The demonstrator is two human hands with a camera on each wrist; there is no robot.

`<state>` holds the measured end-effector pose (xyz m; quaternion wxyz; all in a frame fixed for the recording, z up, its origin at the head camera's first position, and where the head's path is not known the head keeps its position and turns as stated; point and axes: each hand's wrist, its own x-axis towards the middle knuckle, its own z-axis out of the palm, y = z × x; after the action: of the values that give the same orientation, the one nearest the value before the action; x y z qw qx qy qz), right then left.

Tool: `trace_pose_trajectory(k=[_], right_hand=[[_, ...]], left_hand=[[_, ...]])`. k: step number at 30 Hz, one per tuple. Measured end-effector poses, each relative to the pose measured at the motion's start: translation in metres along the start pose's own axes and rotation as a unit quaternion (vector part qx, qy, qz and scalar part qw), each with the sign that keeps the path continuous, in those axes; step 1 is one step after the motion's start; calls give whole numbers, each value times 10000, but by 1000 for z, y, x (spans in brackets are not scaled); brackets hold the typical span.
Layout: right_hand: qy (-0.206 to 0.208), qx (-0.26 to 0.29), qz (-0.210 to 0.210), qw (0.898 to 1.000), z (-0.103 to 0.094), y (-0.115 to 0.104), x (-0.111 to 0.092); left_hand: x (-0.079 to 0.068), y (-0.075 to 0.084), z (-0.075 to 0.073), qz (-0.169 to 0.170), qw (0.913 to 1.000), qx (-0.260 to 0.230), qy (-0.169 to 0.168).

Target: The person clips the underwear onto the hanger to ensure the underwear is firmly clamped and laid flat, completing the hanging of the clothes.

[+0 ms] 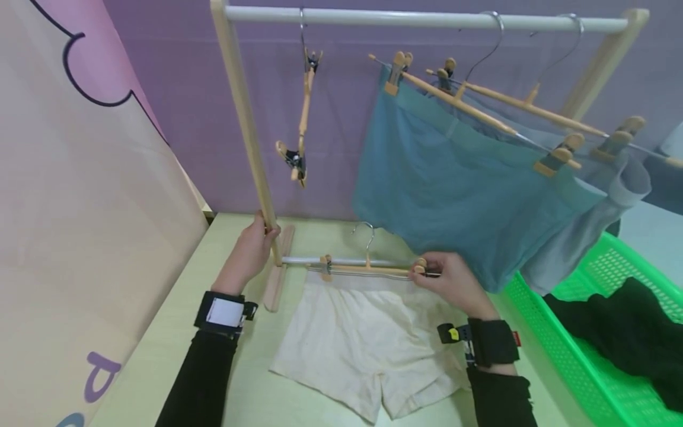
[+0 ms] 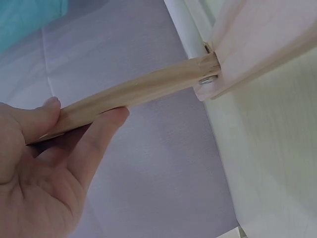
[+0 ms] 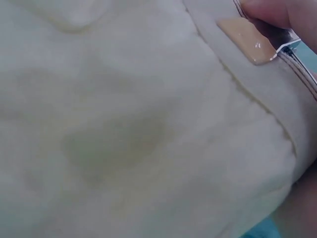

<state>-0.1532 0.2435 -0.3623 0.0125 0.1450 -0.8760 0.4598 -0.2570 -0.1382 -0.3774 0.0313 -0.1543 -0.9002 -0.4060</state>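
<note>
Purple lettering [image 1: 104, 362] left of the cream shorts [image 1: 352, 332] is unclear. The shorts spread over the table [image 1: 160, 356]; at their top right the right hand [image 1: 450, 277] pinches a clip [image 1: 420, 263]; beyond their top left the left hand [image 1: 253, 249] grips a post [image 1: 242, 107]. Right of them, a green basket [image 1: 576, 367] holds black cloth [image 1: 621, 326].

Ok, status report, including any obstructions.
Left hand grips rack post. Right hand pinches hanger clip. Cream shorts clipped, not on top rail. Blue garment hangs nearby, possibly in the way.
</note>
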Motion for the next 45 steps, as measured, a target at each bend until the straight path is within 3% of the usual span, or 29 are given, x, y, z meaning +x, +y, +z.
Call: trace_pose_trajectory(k=[4, 7, 10, 13, 17, 23, 28, 31, 36, 40, 45], right_hand=[[215, -654, -295, 9972, -2, -15, -5], [595, -1192, -614, 9892, -6, -34, -11], [1198, -1606, -949, 9751, -13, -53, -18], [1900, -1949, -1266, 9539, -19, -68, -22], [2676, -2046, -1563, 9285, -23, -87, -28], [3385, -1609, -1837, 9087, -29, -114, -28], [4080, -1519, -1985, 8781, -38, -139, -18], [4370, -1669, -2009, 8607, -45, -151, -12], [4615, -2061, -1968, 8401, -55, -167, 0], [4580, -2204, -1978, 8382, -59, -177, 14], [4443, -2065, -1864, 8516, -58, -182, 29]], left_hand=[[1, 2, 3, -88, 10000, 39, -25], [1, 3, 7, -65, 9999, 124, 23], [3, 6, 10, -46, 9997, 200, 117], [4, 7, 12, -86, 9994, 272, 190], [1, 5, 13, -192, 9991, 309, 233], [-3, 2, 15, -159, 9988, 363, 295], [-2, 5, 15, -101, 9988, 378, 309], [-1, 7, 17, -81, 9989, 341, 303], [1, 10, 23, -63, 9989, 364, 296], [1, 11, 24, 11, 9985, 438, 331], [-1, 11, 25, 32, 9981, 479, 384]])
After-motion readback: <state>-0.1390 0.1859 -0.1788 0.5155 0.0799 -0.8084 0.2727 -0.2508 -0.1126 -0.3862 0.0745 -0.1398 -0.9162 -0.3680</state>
